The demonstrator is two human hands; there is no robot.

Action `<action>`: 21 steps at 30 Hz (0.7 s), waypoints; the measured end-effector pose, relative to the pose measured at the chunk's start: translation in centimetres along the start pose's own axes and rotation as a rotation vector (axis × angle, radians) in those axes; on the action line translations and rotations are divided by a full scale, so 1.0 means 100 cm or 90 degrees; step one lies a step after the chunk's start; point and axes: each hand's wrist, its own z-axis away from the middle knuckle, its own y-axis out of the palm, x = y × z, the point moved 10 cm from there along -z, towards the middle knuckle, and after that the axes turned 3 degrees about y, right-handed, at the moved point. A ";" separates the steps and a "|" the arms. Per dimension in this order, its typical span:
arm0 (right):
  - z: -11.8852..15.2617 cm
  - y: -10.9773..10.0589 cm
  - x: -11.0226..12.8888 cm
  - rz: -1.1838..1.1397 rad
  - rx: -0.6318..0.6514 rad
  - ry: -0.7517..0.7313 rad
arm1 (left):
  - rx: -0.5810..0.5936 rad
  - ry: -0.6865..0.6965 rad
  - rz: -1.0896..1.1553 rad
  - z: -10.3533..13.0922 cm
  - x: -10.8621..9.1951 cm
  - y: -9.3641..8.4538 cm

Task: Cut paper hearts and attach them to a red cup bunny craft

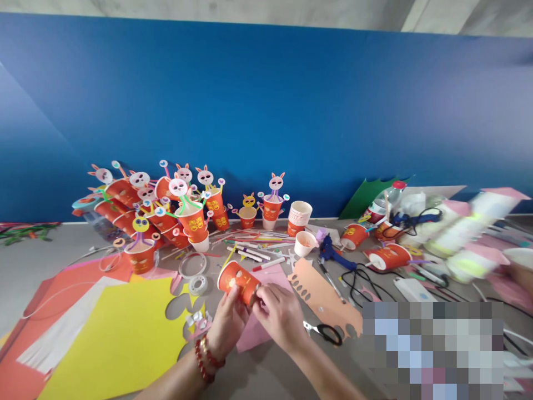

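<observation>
My left hand (228,322), with red bead bracelets at the wrist, is wrapped round a red paper cup (238,279) with gold print. The cup lies tilted, its mouth toward the upper left. A thin yellow strip (229,254) sticks up at its rim. At the cup's base my right hand (281,316) has its fingers pinched together; what they grip is hidden. Under the hands lies a pink paper sheet (256,333). Black-handled scissors (328,333) rest right of my right hand, beside a peach cut-out sheet (322,291).
Red cups with rabbit faces (191,222) crowd the back left. Yellow paper (120,339) covers the left side; tape rolls (197,285) and markers (254,254) lie mid-table. A cup stack (300,215), blue glue gun (335,254) and black cables (366,286) stretch rightward. Another person's hand (520,283) is far right.
</observation>
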 end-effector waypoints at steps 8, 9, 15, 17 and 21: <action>0.002 0.004 -0.016 -0.138 0.000 0.078 | 0.039 0.024 -0.038 0.000 -0.005 0.006; 0.001 0.002 -0.014 -0.142 -0.001 0.067 | 0.028 0.015 -0.029 -0.001 -0.003 0.004; -0.003 -0.004 -0.002 -0.095 0.000 0.021 | -0.029 0.022 0.004 -0.001 -0.002 -0.010; -0.002 -0.004 0.000 -0.068 -0.005 0.010 | -0.037 0.029 -0.004 -0.001 -0.003 -0.010; -0.001 -0.004 0.004 -0.008 -0.013 -0.010 | -0.035 0.044 -0.021 0.000 -0.006 -0.005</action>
